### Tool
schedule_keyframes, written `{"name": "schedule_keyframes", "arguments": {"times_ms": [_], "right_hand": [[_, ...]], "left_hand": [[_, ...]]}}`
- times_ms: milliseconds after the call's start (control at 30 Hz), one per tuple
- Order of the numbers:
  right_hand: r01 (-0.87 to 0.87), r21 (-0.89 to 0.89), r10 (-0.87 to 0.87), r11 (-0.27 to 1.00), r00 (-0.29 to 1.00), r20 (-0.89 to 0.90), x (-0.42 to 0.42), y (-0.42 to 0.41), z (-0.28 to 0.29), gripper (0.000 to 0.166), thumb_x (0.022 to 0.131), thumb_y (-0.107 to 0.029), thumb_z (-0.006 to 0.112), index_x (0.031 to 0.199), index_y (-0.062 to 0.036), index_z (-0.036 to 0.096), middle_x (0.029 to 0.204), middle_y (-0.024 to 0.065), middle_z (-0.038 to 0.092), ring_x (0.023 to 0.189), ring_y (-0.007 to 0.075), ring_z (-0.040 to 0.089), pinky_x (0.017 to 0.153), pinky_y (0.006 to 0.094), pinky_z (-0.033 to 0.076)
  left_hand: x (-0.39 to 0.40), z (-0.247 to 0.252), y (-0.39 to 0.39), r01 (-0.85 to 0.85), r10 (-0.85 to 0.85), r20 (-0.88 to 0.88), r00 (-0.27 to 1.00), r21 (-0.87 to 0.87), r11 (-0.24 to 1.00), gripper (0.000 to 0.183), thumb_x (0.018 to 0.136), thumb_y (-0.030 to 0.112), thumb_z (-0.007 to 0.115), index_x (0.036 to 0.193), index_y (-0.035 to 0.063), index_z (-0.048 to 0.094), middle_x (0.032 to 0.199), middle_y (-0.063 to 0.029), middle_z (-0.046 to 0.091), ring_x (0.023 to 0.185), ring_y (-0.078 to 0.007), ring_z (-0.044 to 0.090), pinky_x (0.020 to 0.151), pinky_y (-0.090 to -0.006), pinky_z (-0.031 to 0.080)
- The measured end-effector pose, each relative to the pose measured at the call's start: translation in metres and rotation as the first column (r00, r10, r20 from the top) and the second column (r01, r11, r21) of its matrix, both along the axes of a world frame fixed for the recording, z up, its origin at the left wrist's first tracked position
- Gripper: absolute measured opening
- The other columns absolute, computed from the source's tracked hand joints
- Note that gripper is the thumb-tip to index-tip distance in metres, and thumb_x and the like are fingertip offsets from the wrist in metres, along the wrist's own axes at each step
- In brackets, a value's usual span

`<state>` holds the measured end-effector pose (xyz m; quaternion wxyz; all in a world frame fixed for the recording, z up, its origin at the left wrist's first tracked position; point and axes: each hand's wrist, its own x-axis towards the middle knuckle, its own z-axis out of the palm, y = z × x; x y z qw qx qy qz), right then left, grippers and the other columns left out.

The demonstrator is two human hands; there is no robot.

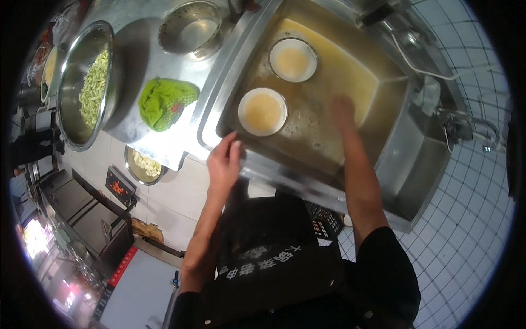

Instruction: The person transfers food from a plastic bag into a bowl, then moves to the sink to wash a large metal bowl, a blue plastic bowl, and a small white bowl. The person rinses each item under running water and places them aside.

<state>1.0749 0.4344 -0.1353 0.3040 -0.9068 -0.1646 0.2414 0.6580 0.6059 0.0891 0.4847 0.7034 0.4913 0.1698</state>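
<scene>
A stainless steel sink (267,158) holds cloudy yellowish water. Two white bowls sit in it: the nearer bowl (243,107) and the farther bowl (274,57), both with pale yellow liquid inside. My left hand (224,160) is at the sink's near left corner, its fingertips by the rim, thumb and fingers slightly apart and nothing held. To the right of the bowls my right hand (343,111) reaches into the water. It is blurred and partly under the surface, so its fingers and anything in them cannot be made out.
Left of the sink, a steel counter carries a green cloth (164,103), a metal basin (191,35) and a large steel bowl (106,31) of chopped green vegetables. Lower down stands a bowl of pale pieces (146,166). A faucet (456,123) is on the right by the tiled wall (464,197).
</scene>
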Motion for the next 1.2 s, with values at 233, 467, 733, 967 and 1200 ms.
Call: {"name": "schedule_keyframes", "arguments": {"times_ms": [233, 467, 733, 967, 1200], "right_hand": [[-0.123, -0.249, 0.186, 0.961, 0.951, 0.249, 0.057, 0.151, 0.02, 0.059, 0.081, -0.036, 0.067, 0.13, -0.0044, 0.056, 0.122, 0.019, 0.062, 0.116, 0.0329, 0.057, 0.101, 0.0417, 0.043], [-0.693, -0.35, 0.768, 0.63, 0.622, 0.151, -0.065, 0.116, -0.005, 0.049, 0.074, -0.03, 0.071, 0.116, -0.0064, 0.065, 0.131, 0.0212, 0.054, 0.127, 0.0372, 0.045, 0.106, 0.0453, 0.037], [-0.742, -0.207, 0.769, 0.638, 0.602, 0.216, -0.085, 0.044, 0.012, 0.063, 0.076, -0.024, 0.072, 0.132, -0.0051, 0.05, 0.132, 0.0224, 0.052, 0.118, 0.0407, 0.051, 0.104, 0.046, 0.041], [-0.38, -0.643, 0.482, 0.665, 0.876, -0.02, -0.019, -0.022, 0.029, 0.066, 0.078, -0.027, 0.074, 0.135, -0.0051, 0.048, 0.131, 0.0251, 0.052, 0.119, 0.0402, 0.052, 0.098, 0.047, 0.045], [0.293, 0.041, -0.172, 0.955, 0.665, -0.727, -0.072, -0.015, 0.049, 0.049, 0.084, -0.027, 0.075, 0.125, -0.006, 0.058, 0.114, 0.0119, 0.064, 0.101, 0.0245, 0.063, 0.082, 0.0367, 0.054]], "left_hand": [[0.037, -0.01, -0.015, 0.008, 0.129, -0.244, 0.961, 0.492, 0.871, 0.018, 0.092, 0.009, 0.061, 0.106, 0.0008, 0.068, 0.084, -0.014, 0.066, 0.073, -0.0295, 0.063, 0.067, -0.0357, 0.05], [0.046, -0.019, -0.014, -0.013, 0.202, -0.278, 0.939, 0.557, 0.83, 0.019, 0.085, 0.004, 0.064, 0.103, 0.0053, 0.069, 0.077, -0.0101, 0.062, 0.065, -0.0278, 0.058, 0.062, -0.0366, 0.047], [0.049, -0.015, -0.016, 0.0, 0.202, -0.29, 0.935, 0.572, 0.82, 0.02, 0.083, 0.002, 0.065, 0.102, 0.0061, 0.069, 0.076, -0.0098, 0.062, 0.067, -0.0277, 0.059, 0.062, -0.0365, 0.048], [0.042, -0.013, -0.02, -0.04, 0.193, -0.243, 0.951, 0.52, 0.853, 0.021, 0.083, 0.002, 0.065, 0.103, 0.0075, 0.069, 0.077, -0.0098, 0.062, 0.067, -0.0257, 0.06, 0.062, -0.0364, 0.048], [0.09, 0.013, -0.023, -0.117, 0.1, -0.173, 0.98, -0.091, 0.989, 0.05, 0.089, 0.022, 0.07, 0.132, 0.0016, 0.054, 0.112, -0.0192, 0.067, 0.1, -0.0274, 0.067, 0.085, -0.0365, 0.053]]}}
